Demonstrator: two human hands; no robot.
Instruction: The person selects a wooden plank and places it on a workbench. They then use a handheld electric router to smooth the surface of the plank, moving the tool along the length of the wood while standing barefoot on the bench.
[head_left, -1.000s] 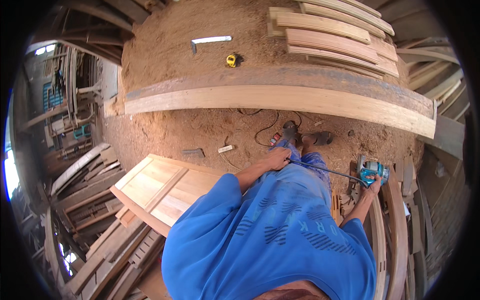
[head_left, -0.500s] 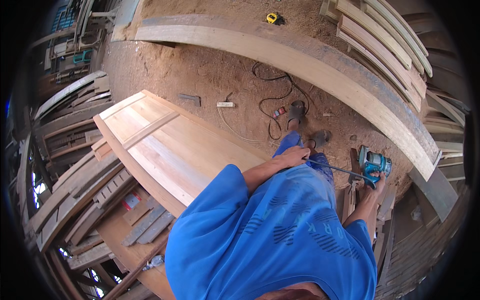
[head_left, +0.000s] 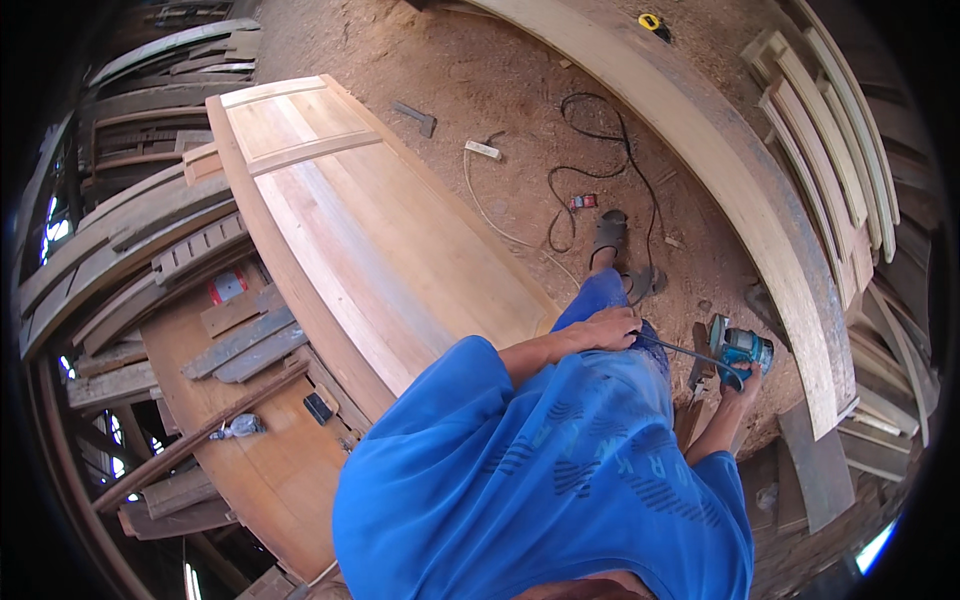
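Observation:
My right hand (head_left: 738,388) is wrapped round the handle of a teal corded power tool (head_left: 742,347) with a rounded motor body, held low at my right side. From its handle a dark power cord (head_left: 685,351) runs across to my left hand (head_left: 612,327), which is closed on it in front of my thigh. To my left lies a long pale wooden door (head_left: 370,230) with framed panels, its near end partly hidden by my blue shirt. Neither hand touches the door.
A long, wide plank (head_left: 720,140) spans the far right. On the dusty floor lie a loose black cable (head_left: 628,150), a hammer-like tool (head_left: 415,117), a white power strip (head_left: 483,150) and a yellow tape measure (head_left: 651,22). Stacked boards (head_left: 830,130) stand right, scrap timber (head_left: 160,225) left.
My view has turned left, so the door and the plank sit differently and more of the brown board at left shows. Both hands keep hold of the tool and cord.

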